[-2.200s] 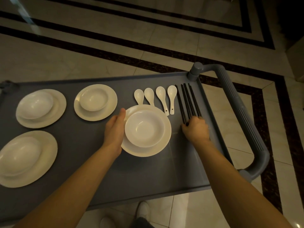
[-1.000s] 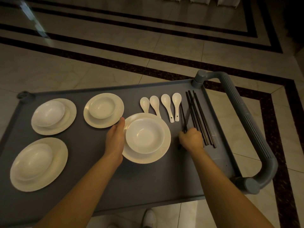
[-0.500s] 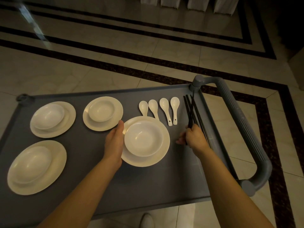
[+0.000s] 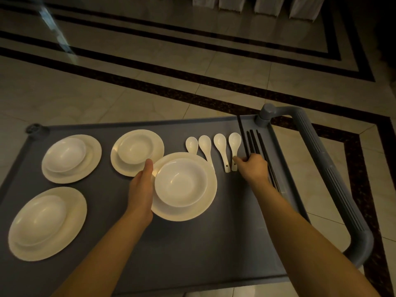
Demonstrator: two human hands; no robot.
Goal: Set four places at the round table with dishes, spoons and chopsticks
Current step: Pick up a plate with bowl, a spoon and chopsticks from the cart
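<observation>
Reaching right hand (image 4: 252, 169) now touching rightmost spoon (image 4: 234, 144), chopsticks (image 4: 251, 143) gripped

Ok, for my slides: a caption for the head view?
Left hand grips plate with bowl; right hand holds chopsticks and touches a spoon.

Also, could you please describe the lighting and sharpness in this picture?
Head view: dim, warm light; a glare streak on the floor; wide-angle bowing of the cart; black chopsticks barely separate from it; the held plate is sharp.
</observation>
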